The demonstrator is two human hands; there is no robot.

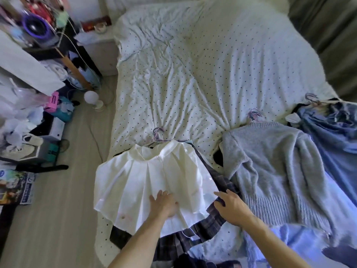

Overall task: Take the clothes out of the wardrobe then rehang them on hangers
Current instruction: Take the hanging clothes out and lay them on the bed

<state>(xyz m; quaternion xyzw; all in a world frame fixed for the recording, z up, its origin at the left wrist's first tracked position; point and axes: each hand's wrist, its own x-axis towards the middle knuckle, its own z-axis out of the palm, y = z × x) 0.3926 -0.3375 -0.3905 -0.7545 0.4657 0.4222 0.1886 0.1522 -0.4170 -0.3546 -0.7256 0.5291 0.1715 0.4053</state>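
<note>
Left hand (pixel 164 205) lies flat, fingers spread, on the white pleated skirt (pixel 146 180), right hand (pixel 232 208) has fingers curled round the edge of the plaid skirt (pixel 204 229) underneath

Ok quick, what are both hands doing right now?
Left hand: open, flat on the white skirt.
Right hand: pinching the plaid skirt edge.

white skirt (pixel 154 176), grey sweater (pixel 274 171), dotted bedsheet (pixel 193 64)
</note>
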